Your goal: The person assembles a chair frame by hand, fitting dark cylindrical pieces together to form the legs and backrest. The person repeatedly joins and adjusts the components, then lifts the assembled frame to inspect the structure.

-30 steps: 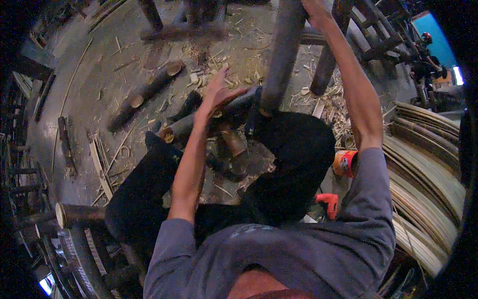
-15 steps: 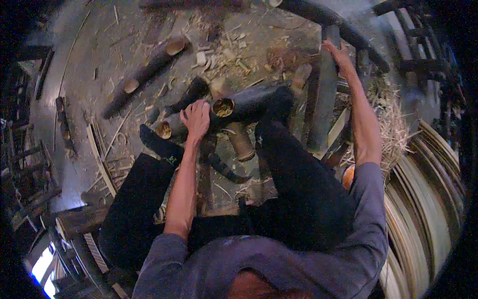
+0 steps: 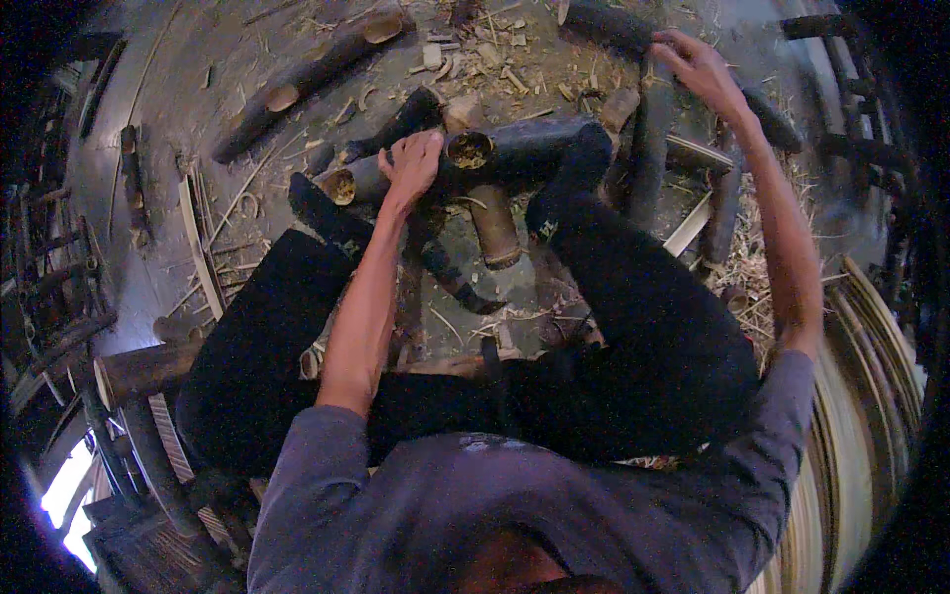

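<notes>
A thick dark pole (image 3: 539, 147) with round cut-out holes showing rough, yellowish wood inside lies crosswise between my feet. My left hand (image 3: 414, 166) is closed over it, between the hole at its left end and the larger one beside it. My feet, in dark socks, rest against the pole on both sides. Far to the right, my outstretched right hand (image 3: 701, 74) has its fingers apart, at the junction of an upright dark pole (image 3: 650, 148) and a dark curved pole (image 3: 606, 28). I cannot tell whether its fingertips touch either pole.
Another notched pole (image 3: 322, 79) lies at the far left. Wood chips (image 3: 485, 59) litter the floor ahead. A short stump (image 3: 495, 233) stands between my legs. To the right are straw-like shavings (image 3: 757, 238) and a large bundle of bent strips (image 3: 851, 396).
My right hand has shifted from the upright pole towards the curved pole's near side. My left hand stays on the notched pole. The whole view has shifted slightly.
</notes>
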`<state>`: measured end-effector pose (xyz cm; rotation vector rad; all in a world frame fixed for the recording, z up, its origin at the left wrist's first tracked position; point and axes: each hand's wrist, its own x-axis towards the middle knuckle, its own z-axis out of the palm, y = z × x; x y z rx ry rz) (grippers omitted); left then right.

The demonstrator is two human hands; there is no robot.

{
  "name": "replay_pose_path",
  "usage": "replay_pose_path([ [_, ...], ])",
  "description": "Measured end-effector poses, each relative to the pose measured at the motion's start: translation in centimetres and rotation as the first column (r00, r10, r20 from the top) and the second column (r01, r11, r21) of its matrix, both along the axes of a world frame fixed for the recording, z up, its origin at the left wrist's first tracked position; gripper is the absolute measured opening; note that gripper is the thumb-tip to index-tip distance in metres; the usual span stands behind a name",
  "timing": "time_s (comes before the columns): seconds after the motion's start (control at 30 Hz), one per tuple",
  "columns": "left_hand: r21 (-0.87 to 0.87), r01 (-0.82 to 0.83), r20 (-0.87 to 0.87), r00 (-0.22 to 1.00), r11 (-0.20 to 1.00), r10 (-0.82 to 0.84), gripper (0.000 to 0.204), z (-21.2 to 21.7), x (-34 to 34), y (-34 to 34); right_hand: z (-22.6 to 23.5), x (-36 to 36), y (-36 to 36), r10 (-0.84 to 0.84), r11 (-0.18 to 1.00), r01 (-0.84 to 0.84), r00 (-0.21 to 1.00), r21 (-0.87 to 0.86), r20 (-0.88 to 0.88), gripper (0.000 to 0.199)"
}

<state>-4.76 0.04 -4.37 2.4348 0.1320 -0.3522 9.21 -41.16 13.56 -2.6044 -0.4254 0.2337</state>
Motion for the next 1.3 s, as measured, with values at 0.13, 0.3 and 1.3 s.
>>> replay_pose_path([
  [0.13, -0.105, 0.06, 0.185, 0.982, 0.993, -0.04, 0.044, -6.2, -0.1, 3.5, 0.1, -5.8, 12.3, 0.43, 0.901, -0.432, 0.901, -0.032, -0.064, 0.032],
  [0.3, -0.023, 0.019, 0.052, 0.998, 1.0, -0.018, 0.047, -2.8, 0.2, 1.2, -11.9, -20.2, 24.0, 0.393, 0.838, -0.531, 0.747, -0.125, -0.537, 0.045],
  [1.3, 0.027, 0.377, 0.264, 0.891, 0.926, -0.371, 0.058, -1.3, -0.5, 5.8, 12.9, -44.6, -16.4, -0.709, 0.593, 0.642, 0.13, 0.486, 0.693, 0.057],
])
